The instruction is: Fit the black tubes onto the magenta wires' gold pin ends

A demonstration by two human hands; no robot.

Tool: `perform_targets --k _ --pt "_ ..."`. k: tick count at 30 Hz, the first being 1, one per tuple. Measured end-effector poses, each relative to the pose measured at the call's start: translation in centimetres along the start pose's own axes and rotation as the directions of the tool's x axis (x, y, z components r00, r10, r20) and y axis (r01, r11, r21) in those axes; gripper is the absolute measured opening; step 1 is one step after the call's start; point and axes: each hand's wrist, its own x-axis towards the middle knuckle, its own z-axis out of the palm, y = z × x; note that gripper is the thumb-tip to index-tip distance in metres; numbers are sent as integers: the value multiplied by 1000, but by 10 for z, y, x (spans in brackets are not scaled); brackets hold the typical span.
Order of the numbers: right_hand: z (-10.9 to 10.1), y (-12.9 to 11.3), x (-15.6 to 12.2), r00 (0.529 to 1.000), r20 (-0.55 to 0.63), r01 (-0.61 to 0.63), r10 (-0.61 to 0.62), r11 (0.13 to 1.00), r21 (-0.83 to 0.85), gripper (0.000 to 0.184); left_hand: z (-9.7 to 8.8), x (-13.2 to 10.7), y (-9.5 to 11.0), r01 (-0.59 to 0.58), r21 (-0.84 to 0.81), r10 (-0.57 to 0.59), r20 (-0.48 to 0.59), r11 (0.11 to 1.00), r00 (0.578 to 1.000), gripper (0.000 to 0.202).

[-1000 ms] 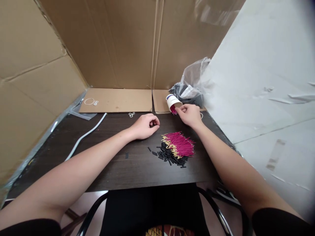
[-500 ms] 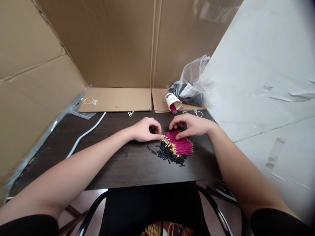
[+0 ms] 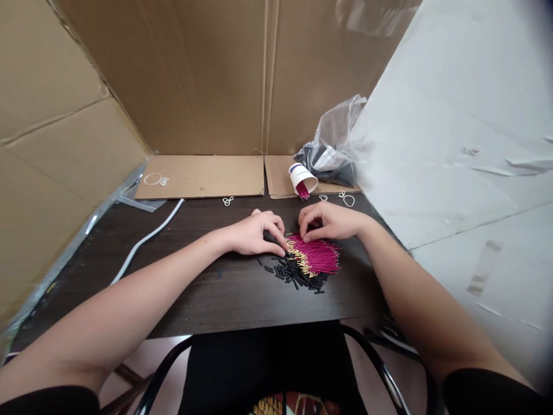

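Observation:
A fanned pile of magenta wires (image 3: 322, 256) with gold terminals at their left ends lies on the dark table. Short black tubes (image 3: 298, 275) are heaped below and left of the gold ends. My left hand (image 3: 260, 232) reaches the upper left edge of the tubes, thumb and index finger close together; whatever is between the tips is too small to tell. At the upper part of the wires is my right hand (image 3: 326, 222), thumb pressed toward the curled fingers in a pinch on a magenta wire. Its fingertips partly hide the wire.
Behind the wires a white paper cup (image 3: 298, 173) lies tipped, more magenta wires at its mouth. A clear plastic bag (image 3: 332, 164) with dark contents rests beside it. Rubber bands (image 3: 228, 201) and flat cardboard (image 3: 203, 176) lie near the back. A pale cable (image 3: 144, 239) crosses the left side.
My left hand's fingertips have lowered to the edge of the black tubes and drawn closer together. The right hand has shifted slightly left, its thumb and fingers closing at the wires.

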Motion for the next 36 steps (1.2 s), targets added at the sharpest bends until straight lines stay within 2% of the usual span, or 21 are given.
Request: perform_targets --k 4,7,9,11,13,15,19,27,32,36 --pt "-3 3 -3 1000 4 -9 9 1000 26 20 -2 0 -1 -7 -48 6 -22 999 1000 5" --pt "-5 4 -4 998 -32 -49 54 992 118 24 -4 -1 -3 -7 -102 4 -25 995 1000 2" --pt "-3 4 -3 990 -115 -59 82 980 190 24 -5 -1 -6 41 -159 -51 -60 986 997 3" --pt "2 4 -1 969 -224 -49 102 972 230 23 -5 1 -11 106 -252 -148 -152 962 977 7" --pt "8 5 3 940 -323 -33 113 970 243 22 -5 4 -17 132 -367 -241 -270 921 932 8" --pt "15 7 8 907 -409 -9 103 974 227 20 -5 7 -21 134 -421 -293 -341 897 893 9" --pt "24 11 14 853 -517 -3 76 990 140 18 -5 11 -24 159 -441 -331 -346 883 878 8" --pt "24 15 14 850 -526 45 28 991 126 12 -3 11 -23 151 -474 -338 -337 867 879 8" --pt "24 16 13 860 -509 34 34 992 124 11 -3 11 -23 155 -474 -342 -340 867 876 7" --pt "25 14 13 849 -527 26 33 994 103 10 -3 11 -22 143 -446 -320 -352 884 880 10"
